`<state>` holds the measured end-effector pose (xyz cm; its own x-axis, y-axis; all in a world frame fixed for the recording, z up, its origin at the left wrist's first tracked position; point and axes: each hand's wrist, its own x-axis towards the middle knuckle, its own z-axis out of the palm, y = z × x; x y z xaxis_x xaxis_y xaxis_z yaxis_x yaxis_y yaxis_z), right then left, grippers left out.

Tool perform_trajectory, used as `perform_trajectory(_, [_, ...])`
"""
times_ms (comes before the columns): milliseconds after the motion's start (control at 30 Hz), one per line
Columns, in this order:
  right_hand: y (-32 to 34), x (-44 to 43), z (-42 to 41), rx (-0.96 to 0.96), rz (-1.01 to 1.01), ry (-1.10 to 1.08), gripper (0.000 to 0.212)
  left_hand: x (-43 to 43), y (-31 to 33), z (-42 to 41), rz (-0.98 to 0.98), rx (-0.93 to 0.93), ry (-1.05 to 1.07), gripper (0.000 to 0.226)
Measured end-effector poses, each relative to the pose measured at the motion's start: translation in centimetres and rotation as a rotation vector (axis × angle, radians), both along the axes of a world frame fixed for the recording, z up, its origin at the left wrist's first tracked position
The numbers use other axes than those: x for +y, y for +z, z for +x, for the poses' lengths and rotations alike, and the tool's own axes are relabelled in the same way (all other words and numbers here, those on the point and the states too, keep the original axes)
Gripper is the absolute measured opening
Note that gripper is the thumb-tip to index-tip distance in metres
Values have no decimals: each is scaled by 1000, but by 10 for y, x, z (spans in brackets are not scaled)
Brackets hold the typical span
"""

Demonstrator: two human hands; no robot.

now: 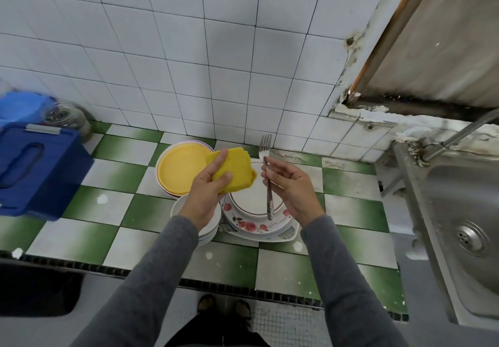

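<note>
One fork (pixel 269 198). One yellow cloth (pixel 239 169). Two hands: left hand (pixel 206 192), right hand (pixel 293 187). Three piles of dishes: yellow-topped plates (pixel 181 171), white bowls (pixel 179 207), flowered plates (pixel 251 225); number per pile unclear. Two blue containers: lidded box (pixel 35 168), tub (pixel 24 106). One glass jar (pixel 64 115). One steel sink (pixel 464 211). One tap (pixel 464 130).

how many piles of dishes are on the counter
3: a yellow-topped pile at the back, a white pile beneath the left hand, which holds a cloth, and a floral pile under the fork. More may hide behind that hand.
</note>
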<state>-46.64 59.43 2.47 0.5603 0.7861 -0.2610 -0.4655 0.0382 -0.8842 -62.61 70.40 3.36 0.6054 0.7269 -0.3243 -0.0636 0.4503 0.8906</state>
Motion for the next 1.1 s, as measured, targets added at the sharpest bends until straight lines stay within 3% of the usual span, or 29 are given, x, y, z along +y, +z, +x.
perform_trajectory(367, [20, 20, -24, -210, -149, 106, 24, 7, 7, -4, 43, -75, -49, 57])
perform_trajectory(567, [26, 27, -35, -108, -182, 158, 25, 32, 18, -13, 113, -80, -82, 57])
perform_trajectory(1100, [34, 57, -52, -89, -173, 78, 31, 68, 15, -21, 219, -82, -176, 60])
